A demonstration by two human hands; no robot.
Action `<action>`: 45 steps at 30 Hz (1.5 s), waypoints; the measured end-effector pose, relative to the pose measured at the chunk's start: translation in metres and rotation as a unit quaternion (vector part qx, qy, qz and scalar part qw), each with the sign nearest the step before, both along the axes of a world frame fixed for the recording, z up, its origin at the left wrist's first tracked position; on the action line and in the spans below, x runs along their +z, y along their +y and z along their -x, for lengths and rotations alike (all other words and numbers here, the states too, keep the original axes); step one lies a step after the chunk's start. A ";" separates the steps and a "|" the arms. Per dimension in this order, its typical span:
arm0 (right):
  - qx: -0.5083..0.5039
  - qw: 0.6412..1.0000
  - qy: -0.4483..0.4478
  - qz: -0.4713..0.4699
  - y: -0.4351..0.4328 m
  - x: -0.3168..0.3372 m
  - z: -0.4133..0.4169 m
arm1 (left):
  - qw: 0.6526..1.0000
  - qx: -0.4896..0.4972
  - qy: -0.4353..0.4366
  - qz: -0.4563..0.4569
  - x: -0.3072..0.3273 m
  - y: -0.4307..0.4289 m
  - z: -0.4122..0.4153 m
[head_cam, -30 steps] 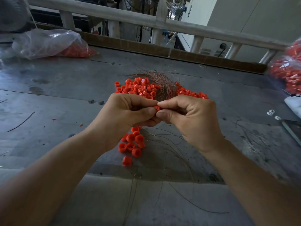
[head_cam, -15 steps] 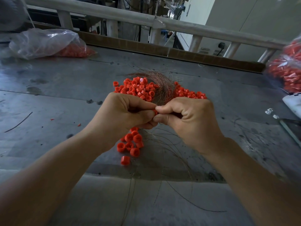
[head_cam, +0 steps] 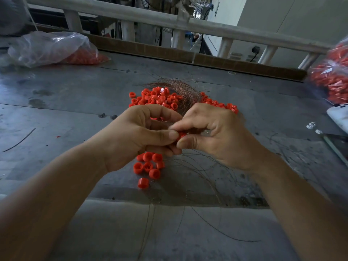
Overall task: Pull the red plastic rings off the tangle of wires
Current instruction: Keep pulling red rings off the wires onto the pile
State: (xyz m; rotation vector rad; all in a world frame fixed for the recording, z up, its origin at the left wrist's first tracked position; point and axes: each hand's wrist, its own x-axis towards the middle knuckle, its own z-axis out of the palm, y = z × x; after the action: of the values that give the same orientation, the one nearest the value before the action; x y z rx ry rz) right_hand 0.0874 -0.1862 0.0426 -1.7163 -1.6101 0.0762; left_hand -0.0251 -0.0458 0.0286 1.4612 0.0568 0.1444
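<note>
A tangle of thin copper wires (head_cam: pixel 185 91) lies on the grey metal table (head_cam: pixel 75 95), with a heap of red plastic rings (head_cam: pixel 158 98) threaded on and around it. Both hands meet just in front of the heap. My left hand (head_cam: pixel 139 136) and my right hand (head_cam: pixel 218 134) each pinch the same small red ring (head_cam: pixel 181 135) between thumb and fingers. Thin wire strands run from the hands down toward me. A small group of loose red rings (head_cam: pixel 148 165) lies on the table below my left hand.
A clear plastic bag (head_cam: pixel 50 48) holding red rings lies at the back left. Another bag of red rings (head_cam: pixel 331 76) sits at the right edge, with a white object (head_cam: pixel 339 115) below it. A railing (head_cam: pixel 169 21) borders the far side. Loose wires trail over the near edge.
Both hands stay together on the ring; my right hand's fingers have loosened and spread a little, and more of the red ring shows between the thumbs.
</note>
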 end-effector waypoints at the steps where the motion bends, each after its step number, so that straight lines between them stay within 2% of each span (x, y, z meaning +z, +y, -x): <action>1: 0.001 1.000 -0.006 0.015 0.000 0.000 0.000 | 1.000 0.001 -0.001 -0.003 0.000 0.000 0.000; 5: -0.031 0.999 -0.039 0.010 0.000 0.000 0.001 | 0.999 0.007 -0.041 -0.022 0.002 -0.004 0.001; 9: -0.046 0.996 -0.079 -0.001 0.001 -0.002 0.005 | 0.982 0.049 -0.083 -0.161 0.005 -0.013 0.003; 15: -0.047 0.995 -0.091 -0.016 0.001 -0.003 0.010 | 0.978 0.071 -0.096 -0.170 0.006 -0.016 0.005; 27: -0.046 0.998 -0.035 -0.038 0.002 -0.004 0.007 | 0.986 0.061 -0.108 -0.109 0.004 -0.015 0.004; 33: -0.045 0.993 -0.006 -0.108 0.001 0.001 0.005 | 0.995 -0.007 -0.097 -0.011 0.005 -0.003 0.003; 36: -0.040 0.995 0.012 -0.095 0.002 0.002 0.004 | 0.995 0.007 -0.094 0.015 0.006 0.001 0.002; 39: -0.030 0.995 0.070 -0.069 0.003 0.000 0.003 | 0.992 0.033 -0.105 0.057 0.008 0.005 0.002; 45: -0.065 0.994 0.017 -0.081 0.001 0.001 -0.001 | 0.986 0.042 -0.114 0.114 0.009 0.006 0.000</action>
State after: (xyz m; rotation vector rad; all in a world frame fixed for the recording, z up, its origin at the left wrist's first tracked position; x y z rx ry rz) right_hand 0.0885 -0.1849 0.0434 -1.6792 -1.4361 -0.0876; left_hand -0.0255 -0.0402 0.0380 1.2074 -0.0499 0.3626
